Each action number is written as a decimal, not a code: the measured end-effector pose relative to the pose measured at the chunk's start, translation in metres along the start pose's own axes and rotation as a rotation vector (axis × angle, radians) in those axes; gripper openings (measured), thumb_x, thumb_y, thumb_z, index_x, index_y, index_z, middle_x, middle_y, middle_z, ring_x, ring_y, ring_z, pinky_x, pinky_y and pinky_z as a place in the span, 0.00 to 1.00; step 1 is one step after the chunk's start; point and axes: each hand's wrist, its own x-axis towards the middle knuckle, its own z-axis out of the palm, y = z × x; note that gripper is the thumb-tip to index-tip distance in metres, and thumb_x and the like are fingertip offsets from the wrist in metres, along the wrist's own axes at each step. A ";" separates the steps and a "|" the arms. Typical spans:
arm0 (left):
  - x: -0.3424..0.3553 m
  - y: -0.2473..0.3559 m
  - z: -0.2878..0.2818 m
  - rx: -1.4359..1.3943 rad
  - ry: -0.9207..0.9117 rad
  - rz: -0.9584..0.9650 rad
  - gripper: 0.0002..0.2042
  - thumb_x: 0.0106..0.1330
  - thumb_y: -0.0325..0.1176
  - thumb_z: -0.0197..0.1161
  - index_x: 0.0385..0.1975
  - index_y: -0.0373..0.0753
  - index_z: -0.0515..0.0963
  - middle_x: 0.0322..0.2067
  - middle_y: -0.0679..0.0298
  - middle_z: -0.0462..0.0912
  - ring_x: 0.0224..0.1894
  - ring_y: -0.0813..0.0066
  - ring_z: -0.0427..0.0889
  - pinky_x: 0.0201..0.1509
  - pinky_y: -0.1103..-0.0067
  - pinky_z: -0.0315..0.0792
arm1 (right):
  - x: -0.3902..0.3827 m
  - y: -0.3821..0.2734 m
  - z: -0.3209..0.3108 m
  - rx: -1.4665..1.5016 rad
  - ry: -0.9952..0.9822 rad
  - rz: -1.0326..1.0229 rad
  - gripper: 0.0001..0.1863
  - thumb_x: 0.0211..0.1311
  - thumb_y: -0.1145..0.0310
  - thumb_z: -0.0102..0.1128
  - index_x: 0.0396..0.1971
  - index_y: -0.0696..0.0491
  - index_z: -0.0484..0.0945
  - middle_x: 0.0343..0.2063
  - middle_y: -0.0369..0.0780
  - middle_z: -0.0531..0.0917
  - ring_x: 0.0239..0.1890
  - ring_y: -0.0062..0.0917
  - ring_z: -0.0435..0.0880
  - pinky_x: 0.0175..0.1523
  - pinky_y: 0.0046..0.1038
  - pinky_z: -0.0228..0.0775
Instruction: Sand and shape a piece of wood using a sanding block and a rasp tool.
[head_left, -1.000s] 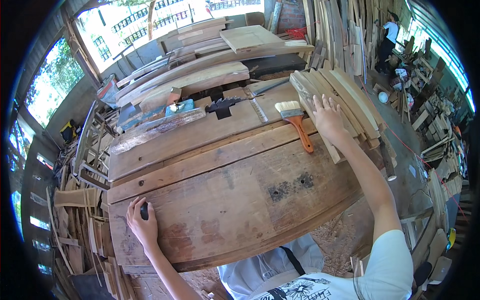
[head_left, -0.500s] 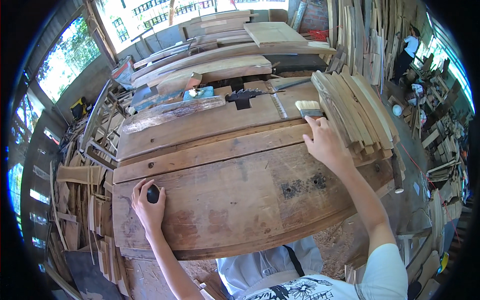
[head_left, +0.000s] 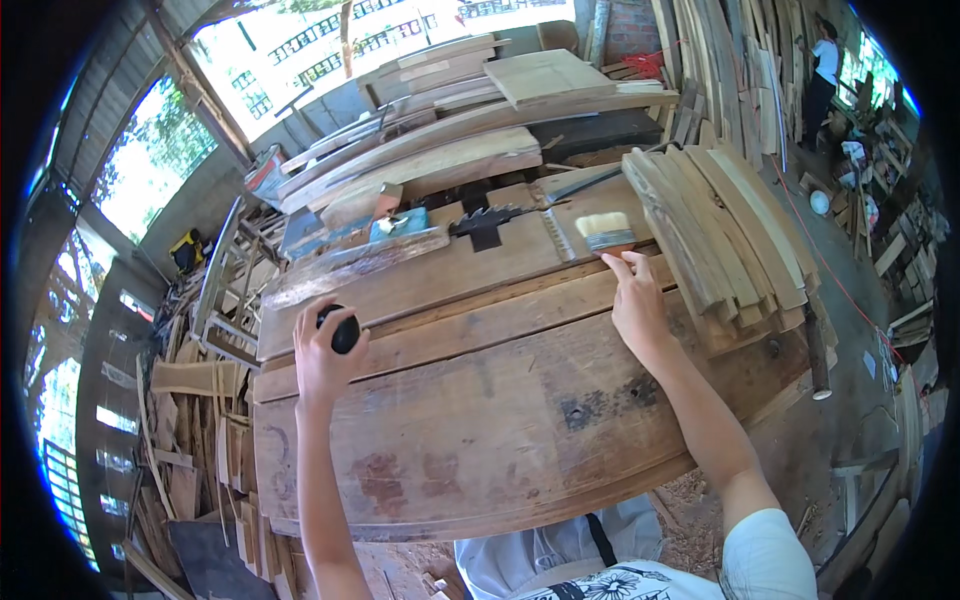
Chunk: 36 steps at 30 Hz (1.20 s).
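A wide flat brush with pale bristles is gripped at its handle by my right hand, beside the stacked boards on the right. The bristles point away from me, over the wooden workbench. My left hand is closed around a rounded black object, above the bench's left side. Its exact kind cannot be made out, as my fingers cover part of it. Beyond both hands, a dark toothed tool lies on the bench, with a rough-barked wood piece to its left.
Curved boards are stacked at the bench's right end. Farther back lie long planks and a blue item. A wooden frame and scrap wood flank the left. A person stands far right.
My left hand has lifted and moved away from me, carrying the black object. My right hand has closed on the brush handle, and the brush has shifted slightly left. The view has shifted too.
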 end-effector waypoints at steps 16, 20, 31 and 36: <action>0.104 0.095 0.123 -0.116 0.083 0.416 0.15 0.51 0.25 0.57 0.41 0.43 0.74 0.45 0.59 0.70 0.55 0.59 0.66 0.58 0.63 0.59 | 0.007 0.004 0.012 0.035 0.124 -0.133 0.15 0.43 0.81 0.56 0.34 0.50 0.79 0.40 0.39 0.73 0.50 0.30 0.67 0.60 0.42 0.46; 0.150 0.143 0.177 -0.261 -0.145 0.401 0.15 0.53 0.25 0.57 0.42 0.39 0.73 0.44 0.57 0.72 0.48 0.56 0.70 0.51 0.69 0.66 | 0.009 -0.001 0.010 0.124 0.136 -0.177 0.15 0.40 0.80 0.57 0.32 0.51 0.78 0.39 0.40 0.72 0.49 0.32 0.67 0.58 0.39 0.49; 0.197 0.174 0.257 -0.281 -0.408 0.099 0.14 0.56 0.37 0.57 0.40 0.37 0.75 0.42 0.55 0.77 0.41 0.55 0.77 0.44 0.69 0.71 | 0.007 0.001 0.013 0.245 0.051 -0.172 0.16 0.40 0.76 0.57 0.35 0.53 0.76 0.40 0.42 0.71 0.49 0.34 0.66 0.51 0.35 0.59; 0.194 0.179 0.263 -0.059 -0.294 0.157 0.09 0.60 0.32 0.54 0.37 0.36 0.69 0.35 0.52 0.77 0.38 0.53 0.77 0.40 0.66 0.70 | 0.008 0.003 0.016 0.273 0.080 -0.141 0.17 0.37 0.80 0.58 0.33 0.52 0.76 0.39 0.41 0.72 0.46 0.34 0.69 0.51 0.35 0.62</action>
